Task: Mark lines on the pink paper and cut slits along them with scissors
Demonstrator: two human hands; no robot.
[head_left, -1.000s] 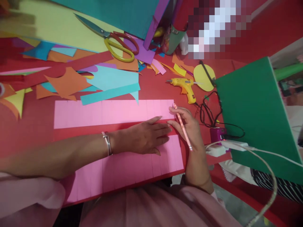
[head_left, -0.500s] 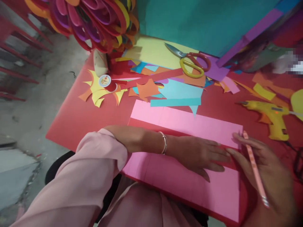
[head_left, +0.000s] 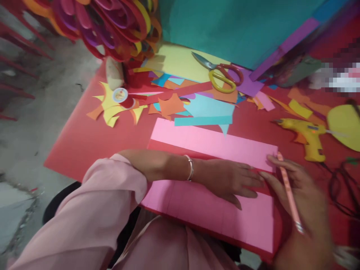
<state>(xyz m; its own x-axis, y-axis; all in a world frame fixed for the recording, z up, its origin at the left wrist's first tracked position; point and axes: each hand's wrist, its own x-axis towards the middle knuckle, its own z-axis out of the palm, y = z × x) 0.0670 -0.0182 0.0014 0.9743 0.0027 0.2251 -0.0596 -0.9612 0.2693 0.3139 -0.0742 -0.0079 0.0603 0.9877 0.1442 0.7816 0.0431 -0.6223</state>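
Observation:
My left hand [head_left: 229,179] lies flat, fingers stretched out, on a red strip that crosses a large pink paper sheet [head_left: 208,144] on the red table [head_left: 84,142]. My right hand [head_left: 298,195] sits at the sheet's right edge, closed around a pink pencil [head_left: 288,191] with its tip near the upper right corner of the sheet. Fingertips of both hands nearly meet. A silver bangle [head_left: 189,167] circles my left wrist.
Beyond the sheet lie coloured paper scraps [head_left: 197,108], yellow-handled scissors [head_left: 222,73] and a tape roll [head_left: 120,95]. A yellow glue gun [head_left: 305,135] with a black cable [head_left: 341,187] lies at right, beside a yellow paper disc [head_left: 345,125]. Paper flowers [head_left: 112,26] stand at the back left.
The view has swung left, bringing the table's left edge, floor and paper flowers into sight. Both hands stay on the pink sheet, pencil still held.

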